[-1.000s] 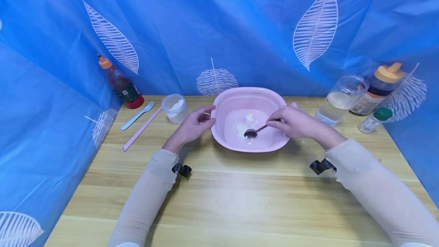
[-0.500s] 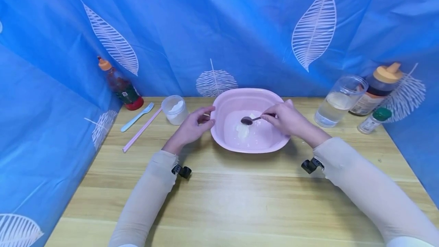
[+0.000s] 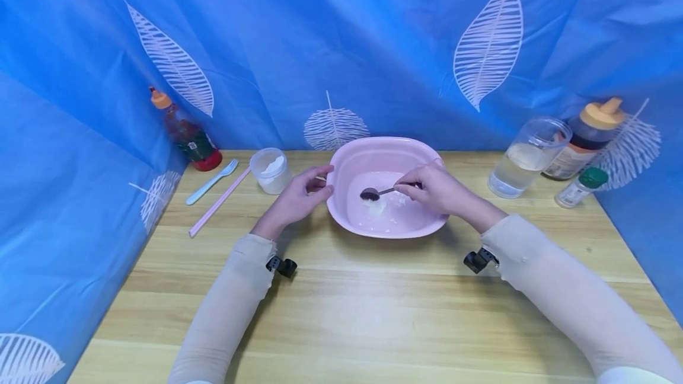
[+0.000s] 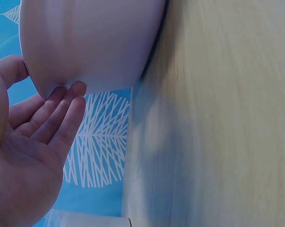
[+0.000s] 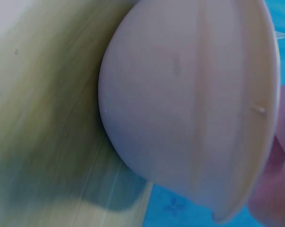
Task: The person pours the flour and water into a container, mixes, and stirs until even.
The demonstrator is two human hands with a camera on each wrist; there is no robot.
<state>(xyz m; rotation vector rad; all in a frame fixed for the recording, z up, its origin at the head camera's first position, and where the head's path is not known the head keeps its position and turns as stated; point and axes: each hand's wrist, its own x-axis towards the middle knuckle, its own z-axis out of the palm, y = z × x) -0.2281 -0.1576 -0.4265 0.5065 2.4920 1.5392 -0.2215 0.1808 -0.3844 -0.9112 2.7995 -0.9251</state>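
A pink plastic basin (image 3: 395, 227) stands on the table with white powder (image 3: 376, 207) and some wetness on its bottom. My left hand (image 3: 294, 199) holds the basin's left rim; in the left wrist view, the thumb touches the rim's edge and the fingertips (image 4: 77, 88) hook under its lip. Inside the basin, a dark brown spoon (image 3: 370, 194) is low over the powder, its handle pinched by my right hand (image 3: 434, 187). Whether the bowl of the spoon touches the bottom, I cannot tell. In the right wrist view, the basin's wall hides the spoon and most of the hand.
Left of the basin are a clear tub of white powder (image 3: 271, 172), pink chopsticks (image 3: 219, 203), a light blue fork (image 3: 212, 182) and a red sauce bottle (image 3: 193, 138). On the right stand a cup of clear liquid (image 3: 525, 159), a dark sauce bottle (image 3: 584, 141) and a green-capped shaker (image 3: 581, 187).
My right hand has moved left with the spoon, whose bowl went from the basin's middle toward its left side. The powder has been spread about. The left hand has stayed at the rim.
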